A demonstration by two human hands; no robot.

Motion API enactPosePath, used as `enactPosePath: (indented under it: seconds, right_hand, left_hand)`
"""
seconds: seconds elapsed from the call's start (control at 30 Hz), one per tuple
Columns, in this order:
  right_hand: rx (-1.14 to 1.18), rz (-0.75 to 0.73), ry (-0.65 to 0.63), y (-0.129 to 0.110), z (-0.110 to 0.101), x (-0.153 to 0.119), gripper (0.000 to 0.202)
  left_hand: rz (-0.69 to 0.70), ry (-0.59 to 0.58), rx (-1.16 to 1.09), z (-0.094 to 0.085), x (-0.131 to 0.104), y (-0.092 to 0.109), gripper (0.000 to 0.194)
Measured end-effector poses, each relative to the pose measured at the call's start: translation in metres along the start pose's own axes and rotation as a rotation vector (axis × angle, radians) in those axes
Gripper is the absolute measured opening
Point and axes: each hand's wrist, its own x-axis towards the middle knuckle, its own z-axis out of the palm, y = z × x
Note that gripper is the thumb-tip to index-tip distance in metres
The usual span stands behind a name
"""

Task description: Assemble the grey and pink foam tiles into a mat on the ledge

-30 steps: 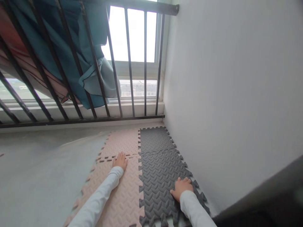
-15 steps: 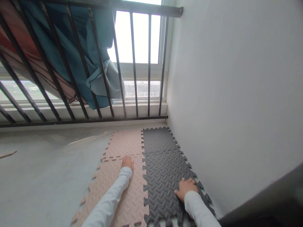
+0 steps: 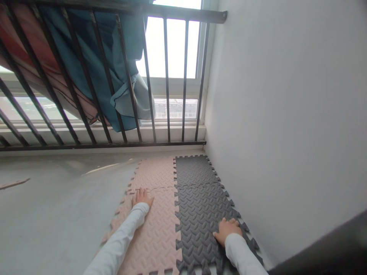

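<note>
My left hand (image 3: pixel 142 197) lies with spread fingers on the near pink foam tile (image 3: pixel 156 233), right by its seam with the far pink foam tile (image 3: pixel 156 173). On the near black foam tile (image 3: pixel 197 217), close to its right edge, rests my right hand (image 3: pixel 228 230), fingers apart and nothing held. Beyond it lies the far black foam tile (image 3: pixel 193 170). The toothed edges of the pink and black columns meet along the middle. Part of the near pink tile's left side is hidden under my left sleeve.
A white wall (image 3: pixel 286 114) rises along the black tiles' right side. Ahead stands a dark metal railing (image 3: pixel 129 144) before a window, with blue and pink cloth (image 3: pixel 94 68) behind the bars. Grey floor (image 3: pixel 57 221) extends left, bearing a thin brownish strip (image 3: pixel 14 184). Something dark and blurred fills the lower right corner.
My left hand has slid left along the pink seam, its fingers now more spread. The gap at that seam looks narrower. My right hand stays at about the same spot on the black tile.
</note>
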Motion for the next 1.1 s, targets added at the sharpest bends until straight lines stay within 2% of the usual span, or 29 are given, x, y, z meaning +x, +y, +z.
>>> enactPosePath:
  seconds: [0.1,0.2,0.27,0.33,0.47,0.57,0.63,0.7,0.73,0.8,0.97,1.1]
  right_hand:
    - [0.005,-0.003,-0.002,0.000,0.000,0.000,0.067]
    - [0.008,-0.002,-0.001,-0.001,-0.001,-0.002,0.070]
    - [0.015,-0.001,0.006,0.000,-0.001,-0.004,0.071]
    - [0.018,-0.020,-0.002,0.001,-0.003,-0.004,0.067]
    - [0.016,-0.153,-0.107,0.006,-0.015,0.004,0.050]
    - [0.027,-0.190,-0.178,-0.001,-0.030,0.019,0.052]
    - [0.030,-0.203,-0.137,-0.017,-0.042,0.034,0.056]
    - [0.045,-0.235,-0.032,-0.042,-0.051,0.052,0.065]
    - [0.082,-0.298,0.068,-0.057,-0.055,0.062,0.067]
    - [0.145,-0.403,0.166,-0.090,-0.058,0.082,0.070]
    - [0.248,-0.512,0.262,-0.160,-0.056,0.131,0.071]
    - [0.289,-0.562,0.302,-0.188,-0.054,0.159,0.072]
  left_hand:
    - [0.071,-0.046,-0.001,-0.004,0.005,-0.007,0.067]
    - [0.124,-0.143,-0.008,-0.012,0.007,-0.014,0.071]
    - [0.117,-0.177,-0.014,-0.012,0.006,-0.023,0.078]
    - [0.093,-0.160,0.001,-0.009,0.004,-0.034,0.087]
    - [0.119,-0.167,0.065,-0.001,0.000,-0.048,0.100]
    - [0.131,-0.192,0.068,-0.001,0.000,-0.050,0.106]
    - [0.137,-0.206,0.060,-0.001,0.001,-0.049,0.107]
    - [0.135,-0.217,0.061,0.000,0.001,-0.049,0.106]
    - [0.131,-0.217,0.062,0.002,0.000,-0.049,0.106]
    - [0.123,-0.209,0.061,0.004,-0.001,-0.048,0.105]
    - [0.116,-0.196,0.053,0.003,-0.007,-0.047,0.105]
    - [0.109,-0.220,0.081,-0.005,-0.013,-0.046,0.102]
